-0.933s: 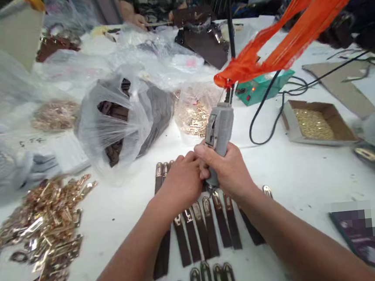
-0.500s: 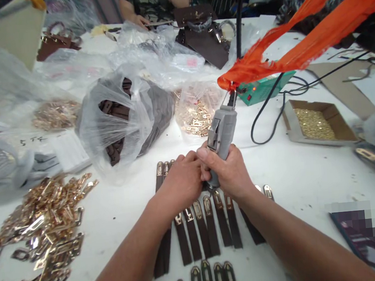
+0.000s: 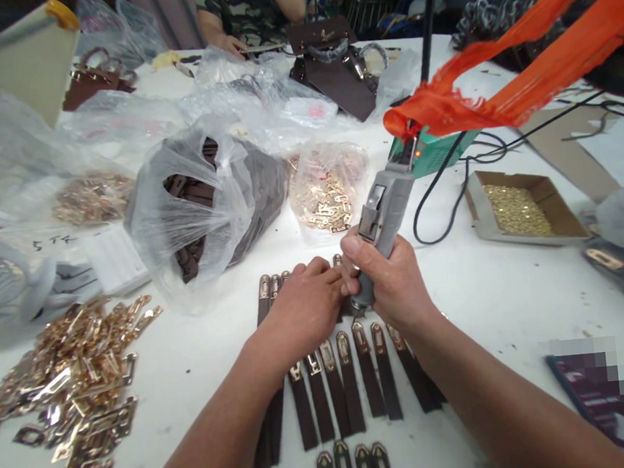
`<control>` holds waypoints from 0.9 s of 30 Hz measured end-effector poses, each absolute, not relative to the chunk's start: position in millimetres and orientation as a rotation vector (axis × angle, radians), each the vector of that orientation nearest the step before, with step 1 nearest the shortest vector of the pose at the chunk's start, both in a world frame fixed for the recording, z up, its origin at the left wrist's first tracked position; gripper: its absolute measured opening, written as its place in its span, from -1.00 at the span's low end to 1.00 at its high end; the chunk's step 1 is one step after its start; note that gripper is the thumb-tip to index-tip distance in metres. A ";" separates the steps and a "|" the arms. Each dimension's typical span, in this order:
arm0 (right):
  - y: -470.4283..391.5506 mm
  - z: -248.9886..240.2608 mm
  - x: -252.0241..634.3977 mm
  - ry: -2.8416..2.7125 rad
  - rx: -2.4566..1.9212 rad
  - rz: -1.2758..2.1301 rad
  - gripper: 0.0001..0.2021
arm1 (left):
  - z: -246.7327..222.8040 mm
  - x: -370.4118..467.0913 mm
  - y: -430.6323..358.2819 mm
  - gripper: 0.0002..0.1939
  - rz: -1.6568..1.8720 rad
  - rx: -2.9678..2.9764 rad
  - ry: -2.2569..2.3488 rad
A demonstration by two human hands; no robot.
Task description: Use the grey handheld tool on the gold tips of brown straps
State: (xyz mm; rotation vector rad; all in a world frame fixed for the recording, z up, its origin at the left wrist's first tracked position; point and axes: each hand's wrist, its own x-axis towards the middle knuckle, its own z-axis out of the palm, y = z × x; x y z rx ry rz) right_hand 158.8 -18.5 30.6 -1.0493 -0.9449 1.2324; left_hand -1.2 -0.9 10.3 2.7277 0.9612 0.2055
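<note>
Clasping a gray tool [image 3: 390, 205], the right hand [image 3: 395, 281] is holding it tilted. The left hand [image 3: 310, 300] is lying among dark straps [image 3: 353, 401]; its grip I cannot tell.

R hand [image 3: 392, 278] & grey driver [image 3: 390, 202] have shifted right, now leaning more (top end esp.). Orange strip [image 3: 426, 111] has moved right too, hiding more of green box [image 3: 441, 153]. Strap tip [image 3: 337, 259] now visible past L hand [image 3: 310, 300].

Fittings [image 3: 77, 364] left of the straps [image 3: 352, 398]
</note>
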 end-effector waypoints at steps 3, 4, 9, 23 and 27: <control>-12.8 37.4 164.0 -0.861 -1.011 1.203 -0.56 | 17.0 -0.7 -0.7 -0.69 0.188 2.712 0.966; -10.9 39.9 165.6 -0.832 -0.987 1.201 -0.57 | 19.0 -0.5 -0.8 -0.65 0.193 2.703 0.965; -4.4 51.5 172.2 -0.706 -0.899 1.177 -0.59 | 25.1 0.9 -3.9 -0.67 0.377 2.585 0.911; -3.5 58.0 173.6 -0.642 -0.890 1.144 -0.54 | 17.9 5.1 -3.7 -0.93 0.691 2.532 0.801; -3.3 58.5 174.3 -0.644 -0.899 1.138 -0.55 | 16.2 4.6 -3.6 -0.90 0.717 2.551 0.767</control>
